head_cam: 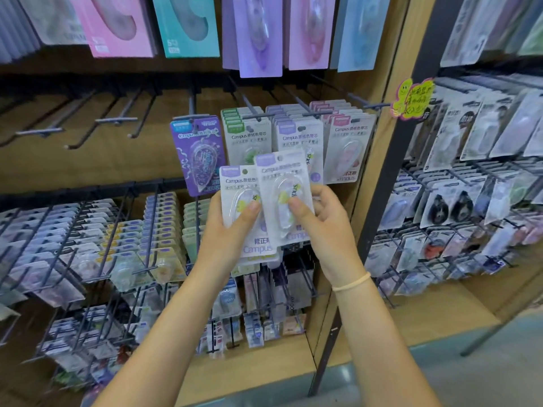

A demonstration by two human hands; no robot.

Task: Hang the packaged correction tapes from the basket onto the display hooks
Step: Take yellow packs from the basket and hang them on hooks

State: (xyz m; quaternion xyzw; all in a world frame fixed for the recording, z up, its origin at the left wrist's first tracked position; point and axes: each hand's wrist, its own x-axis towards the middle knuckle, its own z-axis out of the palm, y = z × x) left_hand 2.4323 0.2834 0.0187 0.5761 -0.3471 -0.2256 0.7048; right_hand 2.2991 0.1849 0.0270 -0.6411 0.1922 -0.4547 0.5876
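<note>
I see both hands up in front of the display rack. My left hand (pixel 227 227) holds a small stack of white correction tape packs (pixel 249 218), thumb pressed on the top blister. My right hand (pixel 318 221) pinches a single pack (pixel 283 186), tilted and overlapping the stack, just below the hung white packs (pixel 299 133). Purple pack (pixel 198 154) hangs to the left; empty hooks (pixel 117 120) further left.

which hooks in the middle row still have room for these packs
The bare black metal hooks left of the dark purple carded pack are free. To its right, the green-topped, purple-topped and pink-topped stacks crowd their hooks.
</note>
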